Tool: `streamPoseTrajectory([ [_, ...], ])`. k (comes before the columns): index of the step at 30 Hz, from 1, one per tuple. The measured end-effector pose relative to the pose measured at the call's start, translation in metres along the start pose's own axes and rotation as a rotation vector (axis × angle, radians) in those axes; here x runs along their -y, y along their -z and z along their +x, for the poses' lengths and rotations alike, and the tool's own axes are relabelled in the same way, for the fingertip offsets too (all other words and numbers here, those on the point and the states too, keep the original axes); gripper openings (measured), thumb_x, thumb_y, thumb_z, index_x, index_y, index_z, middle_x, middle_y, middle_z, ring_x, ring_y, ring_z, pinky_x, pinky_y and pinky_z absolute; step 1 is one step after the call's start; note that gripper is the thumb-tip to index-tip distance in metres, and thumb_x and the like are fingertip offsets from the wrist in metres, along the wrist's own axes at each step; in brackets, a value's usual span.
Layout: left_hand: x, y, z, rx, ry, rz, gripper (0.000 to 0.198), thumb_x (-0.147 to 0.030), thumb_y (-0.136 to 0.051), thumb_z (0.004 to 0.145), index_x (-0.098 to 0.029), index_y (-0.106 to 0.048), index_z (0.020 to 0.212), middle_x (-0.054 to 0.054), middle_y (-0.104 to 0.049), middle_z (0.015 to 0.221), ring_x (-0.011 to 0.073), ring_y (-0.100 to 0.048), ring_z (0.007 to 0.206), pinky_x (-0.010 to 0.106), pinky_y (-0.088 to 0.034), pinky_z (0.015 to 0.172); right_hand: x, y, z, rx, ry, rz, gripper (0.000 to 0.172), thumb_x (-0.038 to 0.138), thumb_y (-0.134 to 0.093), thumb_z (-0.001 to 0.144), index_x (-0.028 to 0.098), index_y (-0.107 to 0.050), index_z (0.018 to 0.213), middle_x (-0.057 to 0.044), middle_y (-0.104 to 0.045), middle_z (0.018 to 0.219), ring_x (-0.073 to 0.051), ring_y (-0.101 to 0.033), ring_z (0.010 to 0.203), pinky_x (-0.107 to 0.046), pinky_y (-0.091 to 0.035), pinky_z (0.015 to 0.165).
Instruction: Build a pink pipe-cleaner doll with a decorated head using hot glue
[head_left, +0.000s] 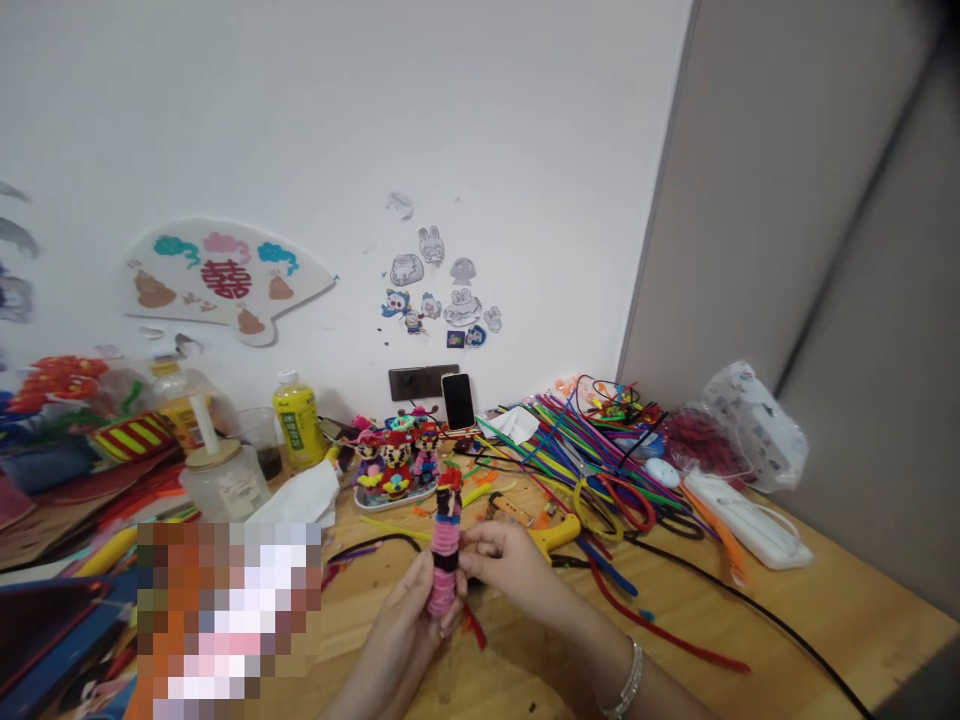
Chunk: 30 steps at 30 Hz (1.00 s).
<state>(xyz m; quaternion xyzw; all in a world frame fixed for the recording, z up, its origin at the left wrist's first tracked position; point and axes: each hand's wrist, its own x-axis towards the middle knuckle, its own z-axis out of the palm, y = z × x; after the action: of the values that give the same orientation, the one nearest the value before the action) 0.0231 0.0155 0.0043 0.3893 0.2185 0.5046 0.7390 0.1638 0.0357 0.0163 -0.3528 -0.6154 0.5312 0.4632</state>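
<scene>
A small upright figure [445, 540] of coiled pink pipe cleaner has a black band round its middle, a blue band above and a red top. My left hand [411, 612] is closed round its lower part from the left and below. On the right side, my right hand [510, 562] has its thumb and fingertips pinched at the black band; a bracelet is on that wrist. Just beyond, a tray [397, 500] holds several finished colourful figures.
Pipe cleaners [547, 440] are heaped at the back right, near scissors [634, 500], a yellow glue gun [561, 536] and a white power strip [750, 522]. A phone [458, 400] leans at the wall. Bottles, including a green one [297, 420], stand back left.
</scene>
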Motion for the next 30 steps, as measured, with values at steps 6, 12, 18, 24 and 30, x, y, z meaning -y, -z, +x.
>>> streamPoseTrajectory([
  [6,0.000,0.004,0.003,0.044,0.080,0.027,0.042,-0.041,-0.064,0.070,-0.026,-0.047,0.105,-0.001,-0.063,0.057,0.0058,-0.042,0.035,0.016,-0.024,0.037,0.004,0.001,-0.006,0.210,-0.006,0.135,0.038,0.047,-0.064,0.067,0.010,-0.064,0.072,0.000,-0.055,0.056,-0.009,-0.049,0.052,-0.022,-0.038,0.055],
  [12,0.010,0.017,0.007,-0.152,-0.092,0.365,0.031,-0.050,-0.058,0.071,-0.020,-0.054,0.079,-0.006,-0.053,0.045,0.0077,-0.045,0.037,0.017,-0.032,0.036,0.003,-0.008,-0.004,0.005,-0.030,0.077,0.033,0.042,-0.067,0.063,0.012,-0.066,0.077,0.001,-0.055,0.058,-0.010,-0.048,0.054,-0.022,-0.038,0.056],
  [18,0.012,0.020,0.009,-0.115,-0.125,0.416,0.029,-0.041,-0.066,0.068,-0.019,-0.057,0.084,-0.007,-0.050,0.051,0.0081,-0.047,0.043,0.017,-0.033,0.039,0.002,-0.010,-0.002,-0.047,-0.018,0.075,0.034,0.042,-0.066,0.064,0.012,-0.066,0.079,-0.001,-0.059,0.063,-0.012,-0.052,0.057,-0.025,-0.041,0.057],
  [24,0.001,0.011,0.007,-0.122,-0.140,0.409,0.029,-0.034,-0.069,0.066,-0.021,-0.062,0.091,0.000,-0.063,0.066,0.0127,-0.055,0.057,0.021,-0.043,0.053,0.004,-0.006,-0.004,0.024,-0.019,0.099,0.026,0.033,-0.063,0.066,0.012,-0.066,0.082,-0.002,-0.061,0.065,-0.014,-0.057,0.062,-0.026,-0.044,0.061],
  [30,-0.017,0.018,0.004,-0.201,-0.151,0.792,0.036,-0.026,-0.075,0.058,-0.019,-0.068,0.092,0.008,-0.070,0.089,0.0203,-0.060,0.071,0.026,-0.049,0.064,-0.001,0.004,-0.007,0.050,-0.075,-0.200,0.018,0.014,-0.053,0.069,0.013,-0.067,0.080,0.000,-0.061,0.065,-0.010,-0.051,0.057,-0.021,-0.038,0.055],
])
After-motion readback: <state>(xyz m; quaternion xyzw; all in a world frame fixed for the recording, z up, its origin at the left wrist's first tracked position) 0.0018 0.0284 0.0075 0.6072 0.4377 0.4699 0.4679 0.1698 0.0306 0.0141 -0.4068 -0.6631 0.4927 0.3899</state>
